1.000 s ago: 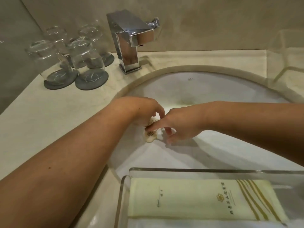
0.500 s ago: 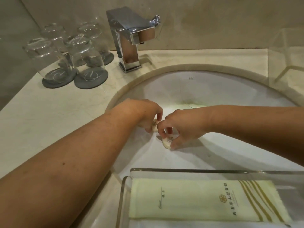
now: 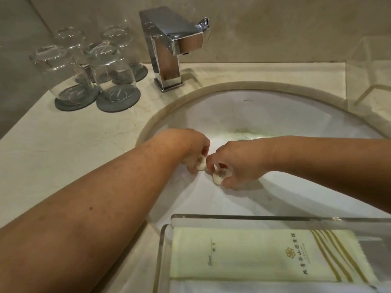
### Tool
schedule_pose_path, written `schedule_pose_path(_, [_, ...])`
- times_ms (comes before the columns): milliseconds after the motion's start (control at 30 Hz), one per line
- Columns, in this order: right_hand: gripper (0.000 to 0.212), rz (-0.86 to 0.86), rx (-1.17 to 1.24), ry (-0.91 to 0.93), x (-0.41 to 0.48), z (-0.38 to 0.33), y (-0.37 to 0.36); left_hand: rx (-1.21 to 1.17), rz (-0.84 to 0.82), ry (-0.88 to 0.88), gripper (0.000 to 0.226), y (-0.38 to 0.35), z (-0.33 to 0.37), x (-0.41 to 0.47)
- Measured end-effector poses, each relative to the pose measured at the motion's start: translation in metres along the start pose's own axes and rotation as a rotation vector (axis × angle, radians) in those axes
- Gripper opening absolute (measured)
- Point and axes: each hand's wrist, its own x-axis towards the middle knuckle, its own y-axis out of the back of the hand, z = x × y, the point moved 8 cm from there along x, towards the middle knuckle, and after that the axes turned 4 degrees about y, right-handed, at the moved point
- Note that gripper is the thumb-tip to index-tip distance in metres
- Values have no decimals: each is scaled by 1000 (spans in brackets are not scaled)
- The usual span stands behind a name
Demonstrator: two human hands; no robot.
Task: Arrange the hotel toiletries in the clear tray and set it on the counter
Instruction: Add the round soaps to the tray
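White sink basin (image 3: 275, 115). Clear tray (image 3: 275, 218) at its near rim, holding a pale green sachet (image 3: 254, 254). Down in the basin: left hand (image 3: 190, 144) pinching one small cream bottle (image 3: 201, 162), right hand (image 3: 239, 161) pinching a second cream bottle (image 3: 219, 176), just beside.

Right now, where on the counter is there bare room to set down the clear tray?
The widest bare counter lies left of the sink rim, in front of the glasses. A narrower strip runs behind the rim, between the faucet and the clear stand. The back left corner is crowded with glasses.
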Motion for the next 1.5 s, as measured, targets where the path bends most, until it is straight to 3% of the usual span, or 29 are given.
schedule_pose_path(267, [34, 75, 251, -96, -38, 14, 15, 31, 114, -64, 52, 13, 8, -10])
schedule_pose_path(567, [23, 411, 495, -212, -117, 32, 45, -423, 349, -281, 47, 58, 23, -78])
schedule_pose_path(700, [21, 531, 519, -214, -149, 19, 57, -600, 420, -348, 35, 67, 38, -117])
schedule_pose_path(867, [19, 639, 563, -171, -189, -15, 69, -726, 499, -410, 38, 74, 55, -163])
schedule_pose_path(1033, [21, 651, 531, -163, -230, -49, 69, -718, 490, -467, 45, 74, 75, -202])
schedule_pose_path(1500, [27, 518, 356, -151, -310, -99, 21, -512, 480, -588, 37, 60, 137, -262])
